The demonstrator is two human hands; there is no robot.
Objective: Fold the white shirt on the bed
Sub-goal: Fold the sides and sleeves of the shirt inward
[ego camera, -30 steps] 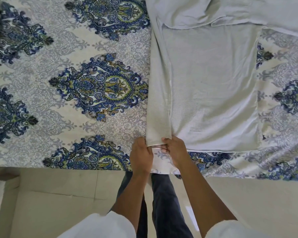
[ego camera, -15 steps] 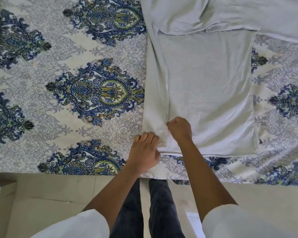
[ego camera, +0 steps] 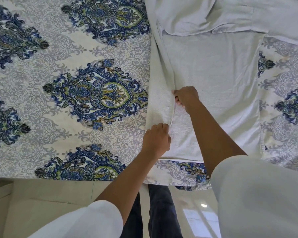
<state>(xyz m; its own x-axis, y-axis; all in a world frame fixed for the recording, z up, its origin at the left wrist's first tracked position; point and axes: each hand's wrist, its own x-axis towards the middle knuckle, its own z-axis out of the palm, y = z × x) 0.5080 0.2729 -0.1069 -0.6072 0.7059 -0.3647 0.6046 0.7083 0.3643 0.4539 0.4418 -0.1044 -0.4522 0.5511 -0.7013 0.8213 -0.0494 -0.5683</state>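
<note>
Left hand (ego camera: 156,140): fingers curled on the folded side strip (ego camera: 159,103) near the hem, gripping the cloth.
Right hand (ego camera: 186,97): further up the same crease, fingers and thumb pinching the strip's edge.
Side strip: turned inward along the shirt's left side, running away from the hem.
White shirt (ego camera: 217,79): spread flat near the front edge of the bed (ego camera: 58,48), its far end bunched.
Handling: probably light, limp and not slippery. It should sag wherever unsupported, so hold it at two spaced points along the crease, then smooth it down.
Bed: blue patterned sheet.
</note>
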